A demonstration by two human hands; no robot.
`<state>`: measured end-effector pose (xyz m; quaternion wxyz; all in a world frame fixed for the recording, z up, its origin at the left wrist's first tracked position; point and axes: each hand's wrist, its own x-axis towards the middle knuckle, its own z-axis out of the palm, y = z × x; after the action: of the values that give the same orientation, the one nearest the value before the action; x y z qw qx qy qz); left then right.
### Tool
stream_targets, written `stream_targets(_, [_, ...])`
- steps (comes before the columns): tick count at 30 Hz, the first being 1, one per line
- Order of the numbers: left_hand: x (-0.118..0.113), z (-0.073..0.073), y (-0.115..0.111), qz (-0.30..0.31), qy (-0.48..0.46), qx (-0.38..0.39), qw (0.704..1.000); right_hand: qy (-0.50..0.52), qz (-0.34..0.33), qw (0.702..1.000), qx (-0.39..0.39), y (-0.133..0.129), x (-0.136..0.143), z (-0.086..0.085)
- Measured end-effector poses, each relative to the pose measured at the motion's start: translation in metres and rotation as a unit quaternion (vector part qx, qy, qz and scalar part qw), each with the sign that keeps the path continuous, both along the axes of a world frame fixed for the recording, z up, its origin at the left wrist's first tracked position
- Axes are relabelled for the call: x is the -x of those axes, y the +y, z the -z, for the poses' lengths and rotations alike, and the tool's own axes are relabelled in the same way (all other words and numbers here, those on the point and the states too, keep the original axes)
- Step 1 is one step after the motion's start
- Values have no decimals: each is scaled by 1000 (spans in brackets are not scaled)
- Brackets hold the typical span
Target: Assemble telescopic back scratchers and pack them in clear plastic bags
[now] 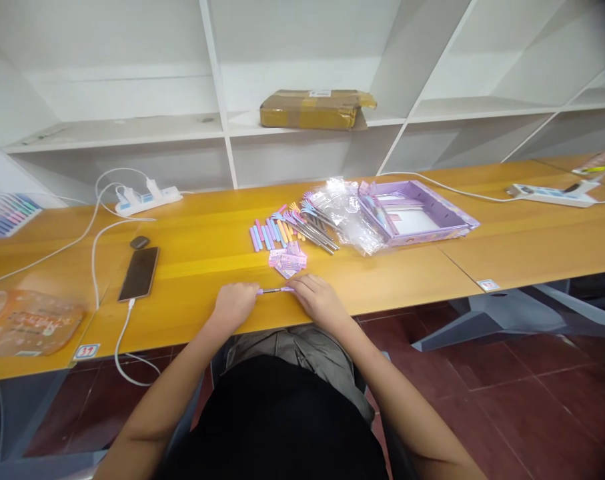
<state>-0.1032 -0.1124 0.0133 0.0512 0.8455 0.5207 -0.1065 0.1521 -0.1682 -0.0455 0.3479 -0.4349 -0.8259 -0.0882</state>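
No readable brand anywhere, honestly. The small sticker (86, 351) at the desk's front edge had red marks on it and the one (487, 285) further right was too blurry to read. The white label on the cardboard parcel (316, 109) up on the shelf was just a smudge too.

Both hands were down near the front edge of the yellow wooden desk (202, 253). The left hand (235, 302) was curled around one end of a thin pen (276, 290) and the right hand (318, 299) pinched the other end, so it lay flat between them, touching both. It looked like a slim metal rod with lilac tips.

Just behind it sat a little heap of pink-lilac paper tags (287, 259), then a row of pastel caps (269, 235) in purple, blue and orange, round and stubby. Beside those lay a fan of grey metal refills (312, 230). Crinkly clear plastic wrap (342, 210) sat next to a shallow lilac cardboard box (417, 213), which was open.

Over on the left lay a dark glossy phone (139, 273) plugged into a white cable, a small dark oval thing (139, 242) just behind it, and a white power strip (147, 198). An orange plastic packet (27, 323) sat at the far left edge.
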Motion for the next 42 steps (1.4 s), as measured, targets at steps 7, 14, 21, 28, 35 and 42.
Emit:
stream_targets(7, [2,0,-1,-7,-19,-2,1000,-1,-1,1000,13,0,-3,3])
stream_targets(14, [-3,2,-3,16,-2,-23,1000,-14,20,1000,3,2,0,6])
stream_targets(21, [77,-25,12,-28,14,-70,997,-15,59,998,-33,-26,-107,-19])
stream_targets(28, [189,-34,12,-29,15,-128,991,31,253,965,-60,-96,-249,-23])
stream_targets(35, [165,-23,5,-12,27,-83,996,22,241,970,-7,-106,-241,4])
stream_targets(42, [162,-22,1,-30,45,-61,997,77,305,945,-83,-112,-222,9])
